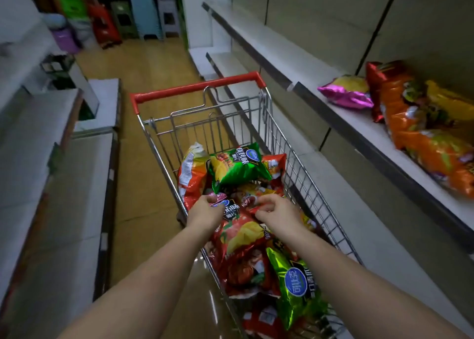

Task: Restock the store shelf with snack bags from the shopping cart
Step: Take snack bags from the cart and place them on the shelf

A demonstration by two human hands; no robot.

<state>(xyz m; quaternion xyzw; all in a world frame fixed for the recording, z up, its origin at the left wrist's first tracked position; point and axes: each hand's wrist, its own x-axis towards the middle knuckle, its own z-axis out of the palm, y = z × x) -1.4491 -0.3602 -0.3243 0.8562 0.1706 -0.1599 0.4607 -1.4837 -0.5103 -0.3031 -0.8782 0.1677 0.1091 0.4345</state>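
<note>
Both your arms reach down into the shopping cart (282, 143), a wire cart with a red handle bar at its far end. Take the cart as your landmark. Inside it lies a loose heap of snack bags, mostly red, with a green bag (237, 165) lying on top toward the handle end and a second green bag (297, 285) at the end nearest you.

Your left hand (205, 213) sits over the middle of the heap, fingers curled down onto the top edge of a red bag (243, 233) printed with a blue oval logo; the fingertips seem to pinch that edge, though the contact is partly hidden by the hand itself. Your right hand (275, 210) is just beside it, toward the cart's right wall, fingers bent over a crumpled red and yellow bag (250, 197). Whether it actually grips that bag or only hovers over it, you cannot tell from this view.

To the right of the cart runs the store shelf (359, 123). On it, well apart from the cart, lie a pink bag (346, 92) and, beyond it, several orange bags (420, 143) leaning in a row.
</note>
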